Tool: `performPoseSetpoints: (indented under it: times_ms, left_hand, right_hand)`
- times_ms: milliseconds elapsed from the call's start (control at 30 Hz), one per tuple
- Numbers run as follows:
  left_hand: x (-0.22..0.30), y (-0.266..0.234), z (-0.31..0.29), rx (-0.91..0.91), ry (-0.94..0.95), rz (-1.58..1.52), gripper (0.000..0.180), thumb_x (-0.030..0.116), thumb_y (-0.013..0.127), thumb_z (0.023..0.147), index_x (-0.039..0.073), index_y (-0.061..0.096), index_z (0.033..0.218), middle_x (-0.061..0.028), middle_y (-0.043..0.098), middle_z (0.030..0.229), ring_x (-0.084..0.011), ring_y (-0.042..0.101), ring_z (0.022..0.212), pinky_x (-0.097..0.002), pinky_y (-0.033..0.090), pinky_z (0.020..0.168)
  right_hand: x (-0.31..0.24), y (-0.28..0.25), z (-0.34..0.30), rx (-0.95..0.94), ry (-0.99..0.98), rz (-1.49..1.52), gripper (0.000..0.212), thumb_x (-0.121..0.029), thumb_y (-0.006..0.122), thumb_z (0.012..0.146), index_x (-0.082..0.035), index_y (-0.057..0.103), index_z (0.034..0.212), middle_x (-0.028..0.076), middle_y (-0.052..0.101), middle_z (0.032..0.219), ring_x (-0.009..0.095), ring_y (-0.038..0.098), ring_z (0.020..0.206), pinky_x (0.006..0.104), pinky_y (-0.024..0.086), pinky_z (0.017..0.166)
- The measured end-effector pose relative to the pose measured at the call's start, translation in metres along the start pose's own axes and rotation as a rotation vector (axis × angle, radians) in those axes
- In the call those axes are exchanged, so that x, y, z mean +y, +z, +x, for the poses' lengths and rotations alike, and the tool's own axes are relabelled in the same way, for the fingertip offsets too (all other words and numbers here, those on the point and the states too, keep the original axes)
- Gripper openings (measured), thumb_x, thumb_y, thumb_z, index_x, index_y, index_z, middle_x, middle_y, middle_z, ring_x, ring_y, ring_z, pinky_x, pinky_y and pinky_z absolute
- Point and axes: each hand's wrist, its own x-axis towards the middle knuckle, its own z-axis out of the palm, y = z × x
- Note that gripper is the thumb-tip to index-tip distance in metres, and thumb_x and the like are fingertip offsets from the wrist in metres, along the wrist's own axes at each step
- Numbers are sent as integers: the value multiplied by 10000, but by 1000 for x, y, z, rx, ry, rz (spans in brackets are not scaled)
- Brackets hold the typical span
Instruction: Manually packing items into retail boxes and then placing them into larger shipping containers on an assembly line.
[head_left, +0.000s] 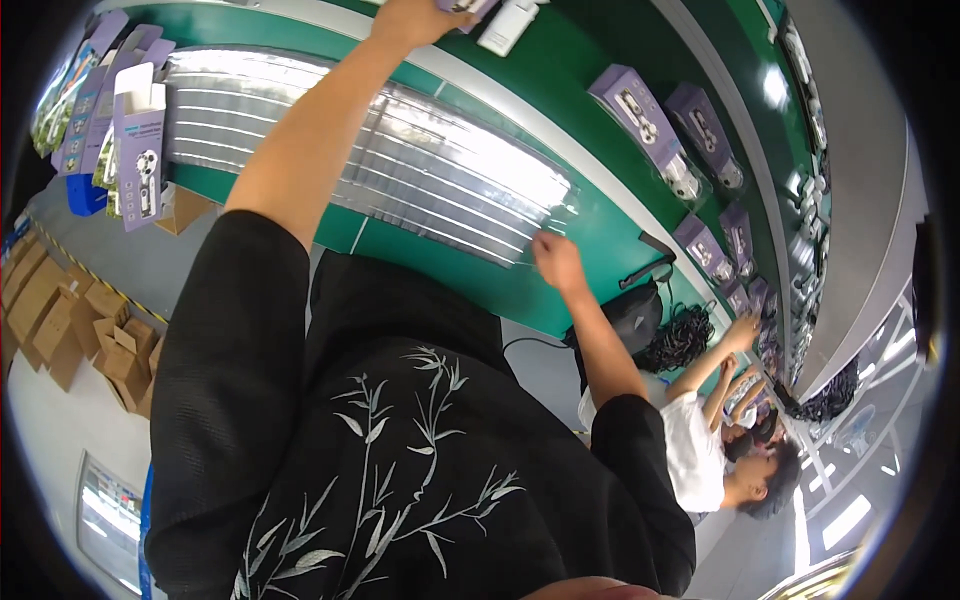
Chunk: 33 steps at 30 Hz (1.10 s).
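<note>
My left hand (pixel 408 22) reaches to the far edge of the view, partly cut off there, its fingers closed at the side of a purple box (pixel 478 12). Just right of that box lies a white device (pixel 510 26), small and oblong. Closer to my body, my right hand (pixel 558 262) is curled into a fist at the right end of a long row of clear plastic packaging (pixel 430 180); what its fingers hold, if anything, is hidden. The plastic lies flat on the green bench (pixel 390 245), under my left forearm.
Purple boxes (pixel 140 150) stand at the bench's left end. More purple boxes with clear fronts (pixel 635 110) lie on the green surface beyond a pale rail. A black bag (pixel 630 325) and black cables (pixel 680 340) sit at right, near a co-worker in white (pixel 695 450). Cardboard cartons (pixel 125 360) are on the floor.
</note>
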Motion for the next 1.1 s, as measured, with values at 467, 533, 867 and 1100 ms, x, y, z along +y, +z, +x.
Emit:
performPoseSetpoints:
  times_ms: [467, 533, 867, 1100]
  left_hand:
    - [-35, -4, -99, 393, 206, 212, 667, 456, 707, 821, 74, 545, 1344, -246, 587, 1297, -375, 647, 990, -420, 555, 816]
    - [-35, -6, -101, 403, 186, 226, 665, 455, 706, 821, 76, 545, 1344, -243, 587, 1299, -370, 649, 990, -419, 556, 817]
    - [-30, -8, -102, 334, 137, 209, 643, 443, 706, 819, 95, 556, 1339, -224, 601, 1293, -346, 654, 1011, -410, 563, 820]
    - [-28, -17, -89, 167, 221, 86, 639, 392, 720, 818, 64, 556, 1341, -220, 610, 1279, -378, 645, 1048, -428, 533, 887]
  right_hand:
    - [-168, -170, 224, 26, -122, 490, 279, -301, 613, 923, -35, 692, 956, 1, 594, 738, 80, 506, 645, 252, 396, 576]
    - [-170, -175, 269, 6, -228, 349, 268, -281, 602, 920, -36, 690, 983, 20, 612, 755, 111, 531, 651, 271, 423, 594]
    - [-143, -218, 266, 221, -827, -1090, 329, -220, 698, 711, -71, 644, 1000, 135, 663, 943, 359, 619, 945, 466, 501, 877]
    - [-139, -295, 234, 693, -718, -782, 376, -241, 770, 641, -73, 648, 954, 126, 644, 976, 338, 603, 935, 459, 494, 830]
